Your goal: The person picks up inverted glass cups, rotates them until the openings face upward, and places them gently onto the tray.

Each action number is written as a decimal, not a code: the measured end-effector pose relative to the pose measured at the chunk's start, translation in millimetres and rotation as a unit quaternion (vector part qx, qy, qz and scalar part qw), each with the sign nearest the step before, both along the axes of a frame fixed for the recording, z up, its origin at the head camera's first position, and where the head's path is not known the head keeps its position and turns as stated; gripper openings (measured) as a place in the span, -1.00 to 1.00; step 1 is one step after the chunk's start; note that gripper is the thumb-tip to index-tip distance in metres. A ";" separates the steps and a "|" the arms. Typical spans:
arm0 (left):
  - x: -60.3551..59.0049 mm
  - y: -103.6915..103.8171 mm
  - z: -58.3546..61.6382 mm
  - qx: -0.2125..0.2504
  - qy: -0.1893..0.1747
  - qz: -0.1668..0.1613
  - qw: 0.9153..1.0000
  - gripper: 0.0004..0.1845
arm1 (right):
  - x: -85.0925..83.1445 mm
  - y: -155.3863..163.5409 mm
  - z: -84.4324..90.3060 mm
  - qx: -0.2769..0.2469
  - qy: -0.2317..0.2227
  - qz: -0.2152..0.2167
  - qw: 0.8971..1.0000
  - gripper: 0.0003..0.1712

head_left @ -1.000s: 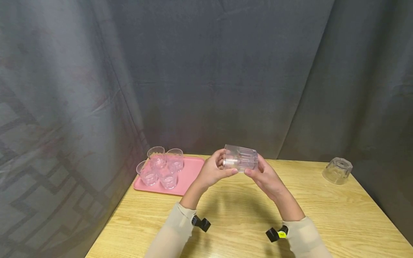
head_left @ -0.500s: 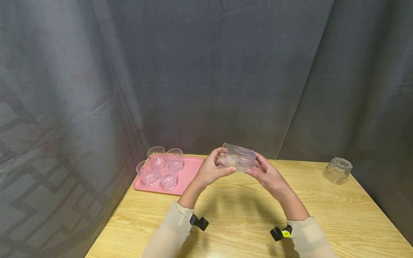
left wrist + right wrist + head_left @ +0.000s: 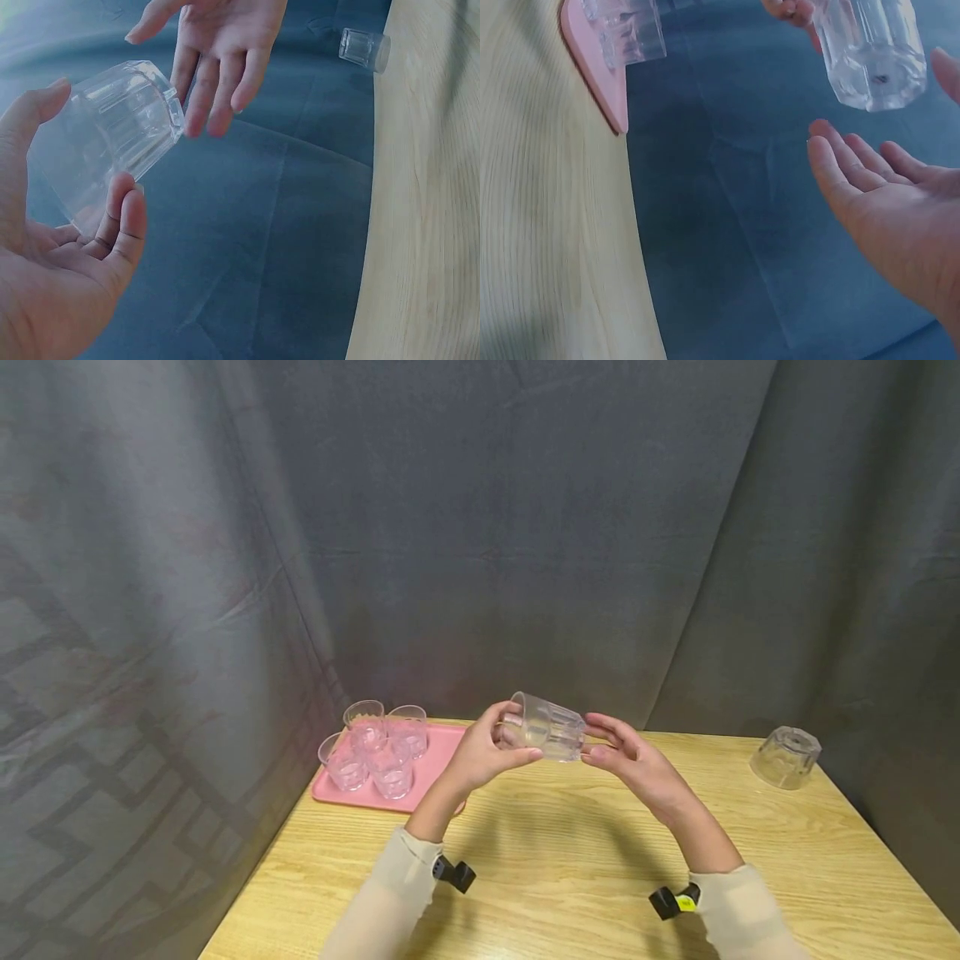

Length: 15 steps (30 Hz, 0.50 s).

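Note:
A clear faceted drinking glass (image 3: pixel 551 728) is held tilted above the table, its rim toward the left and its base toward the right. My left hand (image 3: pixel 483 750) grips it round the rim half, thumb on one side and fingers on the other, as the left wrist view of the glass (image 3: pixel 112 127) shows. My right hand (image 3: pixel 637 768) is just off the base. In the right wrist view the right hand's fingers (image 3: pixel 855 169) are spread and relaxed, apart from the glass's base (image 3: pixel 877 79), and hold nothing.
Several clear glasses (image 3: pixel 392 772) stand upright on the left of a pink tray (image 3: pixel 438 760) at the table's back left. Another glass (image 3: pixel 785 758) sits upside down near the back right edge of the wooden table (image 3: pixel 570 877). Grey curtains (image 3: pixel 495 543) hang behind.
My right hand has let go of the glass and drawn away to the right. The left hand has carried the glass slightly left, and its base end has dipped a little.

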State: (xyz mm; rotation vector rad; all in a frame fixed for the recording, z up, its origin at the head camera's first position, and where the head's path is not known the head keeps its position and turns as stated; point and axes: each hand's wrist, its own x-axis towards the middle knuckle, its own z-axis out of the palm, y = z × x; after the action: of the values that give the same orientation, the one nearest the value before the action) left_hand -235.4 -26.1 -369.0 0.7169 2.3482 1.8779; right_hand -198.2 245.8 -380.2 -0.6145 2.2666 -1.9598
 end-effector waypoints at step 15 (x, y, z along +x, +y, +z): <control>-6.9 -10.4 0.2 -0.033 0.037 0.010 0.999 -0.19 | -0.5 26.9 -1.5 0.044 0.009 -0.016 0.999 -0.30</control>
State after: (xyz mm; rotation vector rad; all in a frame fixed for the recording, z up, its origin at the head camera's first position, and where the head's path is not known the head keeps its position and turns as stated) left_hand -242.3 -36.5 -368.8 0.7718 2.4594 1.8021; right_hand -198.7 272.7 -381.7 -0.5926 2.3732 -1.8651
